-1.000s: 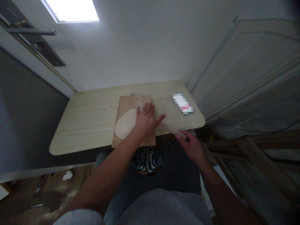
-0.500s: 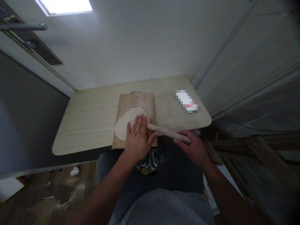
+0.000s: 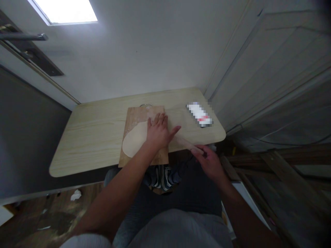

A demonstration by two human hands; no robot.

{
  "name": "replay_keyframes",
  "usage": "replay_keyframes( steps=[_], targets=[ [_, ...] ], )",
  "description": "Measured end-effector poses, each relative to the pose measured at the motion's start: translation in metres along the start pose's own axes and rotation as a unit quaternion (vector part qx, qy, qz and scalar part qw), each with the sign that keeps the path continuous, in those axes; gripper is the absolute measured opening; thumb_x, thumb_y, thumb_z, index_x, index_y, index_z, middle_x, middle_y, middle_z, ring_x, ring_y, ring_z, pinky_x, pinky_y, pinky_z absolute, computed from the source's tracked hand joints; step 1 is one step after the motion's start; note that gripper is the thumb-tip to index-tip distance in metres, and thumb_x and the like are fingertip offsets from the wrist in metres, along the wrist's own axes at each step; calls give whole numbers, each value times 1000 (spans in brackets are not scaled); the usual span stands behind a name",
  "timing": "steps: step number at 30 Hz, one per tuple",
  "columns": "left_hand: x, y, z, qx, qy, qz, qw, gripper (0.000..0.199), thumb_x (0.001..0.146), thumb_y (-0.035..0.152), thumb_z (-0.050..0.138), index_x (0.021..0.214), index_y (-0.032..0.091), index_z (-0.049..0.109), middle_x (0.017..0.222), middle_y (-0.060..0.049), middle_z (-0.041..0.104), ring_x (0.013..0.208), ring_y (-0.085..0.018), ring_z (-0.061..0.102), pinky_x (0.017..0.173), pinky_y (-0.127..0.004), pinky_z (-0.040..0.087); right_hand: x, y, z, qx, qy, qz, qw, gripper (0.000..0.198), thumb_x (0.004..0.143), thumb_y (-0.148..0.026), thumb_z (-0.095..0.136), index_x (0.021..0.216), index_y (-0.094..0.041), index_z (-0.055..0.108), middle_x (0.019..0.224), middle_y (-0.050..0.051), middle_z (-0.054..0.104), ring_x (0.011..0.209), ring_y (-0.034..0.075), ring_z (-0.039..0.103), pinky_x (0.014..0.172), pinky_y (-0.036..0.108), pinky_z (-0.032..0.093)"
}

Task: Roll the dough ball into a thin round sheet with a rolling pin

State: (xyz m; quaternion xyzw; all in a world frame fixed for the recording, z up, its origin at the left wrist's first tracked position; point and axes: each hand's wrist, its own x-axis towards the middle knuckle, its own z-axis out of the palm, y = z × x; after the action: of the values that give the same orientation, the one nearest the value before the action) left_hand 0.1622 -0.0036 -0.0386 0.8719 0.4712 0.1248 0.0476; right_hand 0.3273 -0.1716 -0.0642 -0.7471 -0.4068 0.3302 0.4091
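Note:
A flat, pale sheet of dough [image 3: 134, 139] lies on a wooden cutting board [image 3: 137, 114] dusted with flour. Over the dough's right side rests my left hand [image 3: 159, 132], fingers stretched out and thumb pointing right; it hides that part of the dough. My right hand [image 3: 208, 160] is closed round the near end of a wooden rolling pin [image 3: 187, 143], just off the table's front edge. The pin slants up and left toward the board, and its far end is hidden behind my left hand.
The board lies on a light wood table [image 3: 90, 134] against a white door with a metal handle [image 3: 26, 37]. A phone [image 3: 199, 114], its screen blurred out, lies at the table's right. Wooden planks [image 3: 281, 168] stand low on the right. A crumpled white scrap [image 3: 76, 195] is on the floor.
My left hand has moved up and to the right across the dough, toward the board's right edge. The rolling pin's far end has shifted right, and my right hand still holds its near end.

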Motion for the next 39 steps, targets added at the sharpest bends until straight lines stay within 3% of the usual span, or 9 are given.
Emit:
replay_keyframes(
  steps=[3,8,11,14,22,26,31,39],
  targets=[
    [-39,-9,-10,-1,3,8,1000,73,99,67,26,153,19,38,162,-12,36,152,-29,25,123,-60,17,-8,-8,3,5,-34,-22,999,39,84,-53,66,104,-20,69,93,5,74,85,22,69,76,33,53],
    [-112,-22,-22,0,0,-22,1000,77,99,62,34,160,18,19,165,-15,27,153,-29,24,122,-58,21,-26,-15,14,-4,-106,-48,993,34,85,-46,68,110,-23,68,103,5,74,92,21,68,82,32,52],
    [-133,-22,-25,5,-6,-31,999,80,99,62,36,161,16,14,165,-17,24,153,-30,23,122,-58,21,-34,-15,18,-21,-123,-56,991,32,85,-42,68,111,-24,68,105,4,73,93,20,68,83,32,52],
    [-123,-19,-23,8,-8,-31,999,79,99,63,34,160,15,18,165,-17,26,153,-31,22,122,-59,20,-36,-13,16,-26,-110,-52,992,33,86,-45,67,112,-24,67,108,4,73,93,20,69,83,32,52],
    [-23,4,-3,13,-5,-2,1000,73,99,66,25,150,17,42,162,-13,35,154,-28,20,124,-57,12,-23,-1,9,-11,-50,-8,999,43,86,-51,65,116,-21,66,102,6,75,91,22,68,80,33,52],
    [-2,14,4,13,-9,4,1000,78,96,72,25,147,16,45,160,-14,38,153,-28,23,124,-59,10,-22,5,11,13,-39,6,999,46,87,-53,63,117,-19,67,102,8,74,90,23,68,80,34,52],
    [-28,4,-4,3,-1,1,1000,75,98,68,26,150,17,42,162,-12,35,153,-30,23,123,-60,15,-26,-2,11,10,-56,2,998,42,85,-51,66,114,-20,68,100,6,75,89,22,68,77,32,52],
    [-128,-27,-23,-24,0,-41,999,73,100,58,37,160,23,18,165,-11,27,153,-29,25,122,-60,19,-48,-21,23,-8,-136,-51,989,33,86,-41,66,115,-24,66,108,5,73,93,20,68,80,31,52]
  ],
)
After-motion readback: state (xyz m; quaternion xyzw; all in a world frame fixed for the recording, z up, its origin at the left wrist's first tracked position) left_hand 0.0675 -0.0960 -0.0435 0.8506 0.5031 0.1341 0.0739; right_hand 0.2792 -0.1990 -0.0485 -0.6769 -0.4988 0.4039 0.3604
